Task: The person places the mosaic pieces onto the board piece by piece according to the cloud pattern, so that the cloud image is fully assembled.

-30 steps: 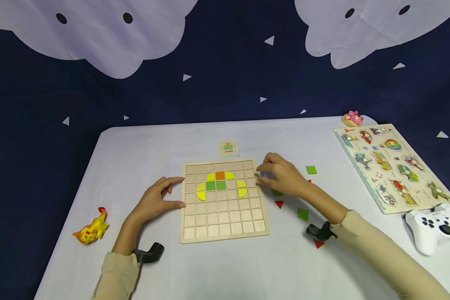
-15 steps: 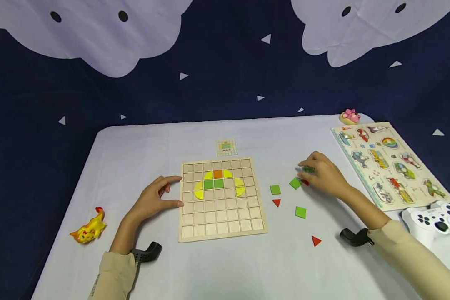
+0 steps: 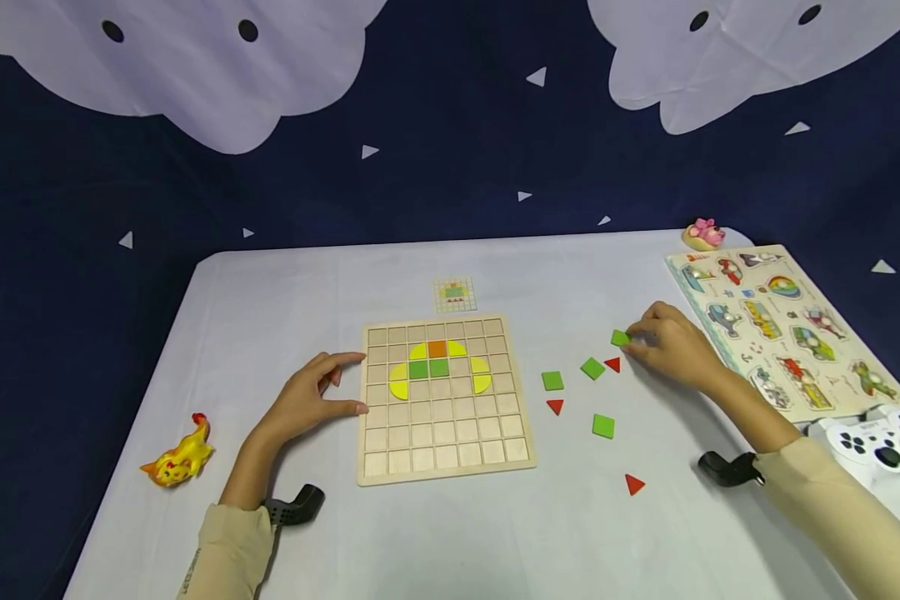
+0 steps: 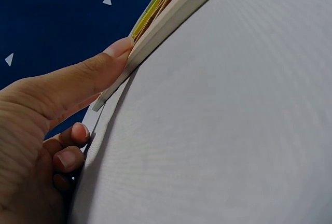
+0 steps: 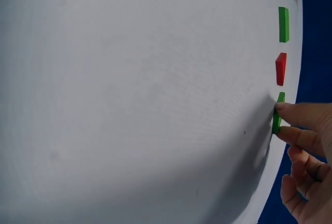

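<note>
My left hand (image 3: pixel 306 398) rests its straight thumb and index finger on the left edge of a wooden grid board (image 3: pixel 420 417); in the left wrist view the thumb (image 4: pixel 93 73) lies against the board's rim. Yellow quarter-round tiles (image 3: pixel 398 382), an orange square (image 3: pixel 437 349) and two green squares (image 3: pixel 428 368) sit in the grid. To the board's right, my right hand (image 3: pixel 675 350) pinches a green square tile (image 3: pixel 619 337) between thumb and finger, close over the table, as the right wrist view also shows. A red triangle (image 3: pixel 612 364) lies just beside it.
More green squares (image 3: pixel 592 368) and red triangles (image 3: pixel 634 484) lie loose right of the board. A small pattern card (image 3: pixel 454 294) is behind it. At the right are a picture puzzle (image 3: pixel 787 333), a white game controller (image 3: pixel 870 446) and a pink toy (image 3: pixel 703 235); a yellow toy (image 3: pixel 182 454) lies left.
My right hand has moved right from the board's edge to the far green square tile and now pinches it. The left hand stays at the board's edge.
</note>
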`<action>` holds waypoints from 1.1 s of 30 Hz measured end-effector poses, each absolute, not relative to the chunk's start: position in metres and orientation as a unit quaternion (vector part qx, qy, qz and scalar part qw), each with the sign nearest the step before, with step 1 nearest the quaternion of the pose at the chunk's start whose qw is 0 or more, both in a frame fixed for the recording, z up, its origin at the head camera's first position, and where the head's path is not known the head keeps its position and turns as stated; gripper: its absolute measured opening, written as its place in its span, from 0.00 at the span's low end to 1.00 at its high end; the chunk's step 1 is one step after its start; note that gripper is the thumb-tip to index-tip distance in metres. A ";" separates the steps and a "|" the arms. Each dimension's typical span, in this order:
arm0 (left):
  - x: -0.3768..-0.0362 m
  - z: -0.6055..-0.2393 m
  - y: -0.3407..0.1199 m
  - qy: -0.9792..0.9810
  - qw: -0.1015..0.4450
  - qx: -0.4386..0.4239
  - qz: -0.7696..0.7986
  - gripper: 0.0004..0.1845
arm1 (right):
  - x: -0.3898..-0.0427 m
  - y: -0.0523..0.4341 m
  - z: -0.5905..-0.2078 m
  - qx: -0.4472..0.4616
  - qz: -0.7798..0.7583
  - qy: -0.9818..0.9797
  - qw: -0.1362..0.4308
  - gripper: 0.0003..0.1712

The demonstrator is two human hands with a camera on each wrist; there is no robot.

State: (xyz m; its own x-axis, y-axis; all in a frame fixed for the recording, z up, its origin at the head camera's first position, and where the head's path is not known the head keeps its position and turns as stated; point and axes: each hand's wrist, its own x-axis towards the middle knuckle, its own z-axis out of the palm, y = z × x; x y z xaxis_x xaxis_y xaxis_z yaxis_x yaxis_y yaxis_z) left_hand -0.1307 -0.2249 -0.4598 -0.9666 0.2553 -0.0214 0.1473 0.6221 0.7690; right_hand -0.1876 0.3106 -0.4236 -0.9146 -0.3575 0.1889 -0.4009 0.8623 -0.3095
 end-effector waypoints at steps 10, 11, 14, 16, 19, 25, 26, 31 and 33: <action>-0.130 -0.459 -0.224 0.899 0.067 0.109 0.419 0.41 | -0.189 0.300 -0.426 0.208 0.176 -0.959 0.079 0.11; -0.130 -0.459 -0.224 0.899 0.066 0.109 0.418 0.41 | -0.189 0.296 -0.425 0.215 0.181 -0.956 0.080 0.11; -0.131 -0.460 -0.224 0.902 0.062 0.108 0.414 0.41 | -0.189 0.280 -0.422 0.237 0.191 -0.950 0.076 0.11; -0.131 -0.460 -0.225 0.902 0.060 0.108 0.413 0.41 | -0.189 0.267 -0.420 0.255 0.196 -0.944 0.071 0.11; -0.131 -0.460 -0.225 0.902 0.059 0.107 0.414 0.41 | -0.189 0.247 -0.418 0.283 0.203 -0.935 0.066 0.12; -0.131 -0.461 -0.224 0.902 0.060 0.107 0.414 0.41 | -0.189 0.207 -0.418 0.334 0.205 -0.919 0.048 0.14; -0.131 -0.461 -0.224 0.902 0.059 0.108 0.414 0.41 | -0.189 0.201 -0.418 0.343 0.204 -0.916 0.045 0.14; -0.131 -0.461 -0.225 0.903 0.055 0.111 0.411 0.40 | -0.191 0.172 -0.418 0.383 0.206 -0.900 0.035 0.12; -0.131 -0.461 -0.225 0.903 0.055 0.112 0.411 0.41 | -0.192 0.160 -0.416 0.396 0.208 -0.894 0.032 0.11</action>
State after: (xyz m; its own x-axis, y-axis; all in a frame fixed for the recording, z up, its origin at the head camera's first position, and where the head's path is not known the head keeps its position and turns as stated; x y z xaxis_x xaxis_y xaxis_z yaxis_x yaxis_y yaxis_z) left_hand -0.1315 -0.2246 -0.4609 -0.9688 0.2479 -0.0079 0.1566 0.6363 0.7553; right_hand -0.1915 0.1600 -0.4164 -0.6849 -0.6944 0.2210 -0.7207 0.6006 -0.3463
